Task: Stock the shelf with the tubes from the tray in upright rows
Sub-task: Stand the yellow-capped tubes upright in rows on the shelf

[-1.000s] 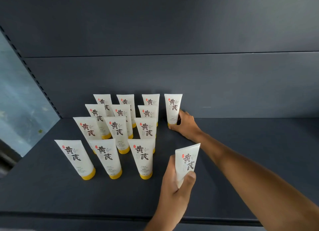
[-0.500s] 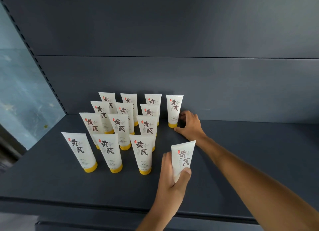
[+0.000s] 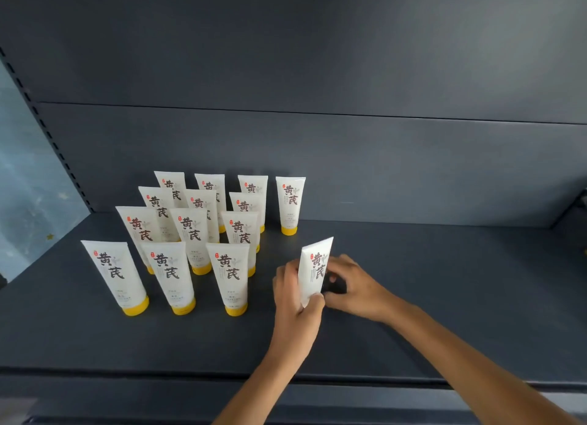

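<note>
Thirteen white tubes (image 3: pixel 231 273) with yellow caps stand in rows on the dark shelf (image 3: pixel 460 284). One more tube (image 3: pixel 315 265) leans to their right, gripped by the left hand (image 3: pixel 293 300). The right hand (image 3: pixel 359 288) curls just beside it; I cannot tell if it touches.

On the shelf (image 3: pixel 444 281): block of tubes (image 3: pixel 190 234) at left; lone tube (image 3: pixel 290 202) right of its back row; front tube (image 3: pixel 314 269) before that, between left hand (image 3: pixel 293 300) and right hand (image 3: pixel 357 288).
</note>
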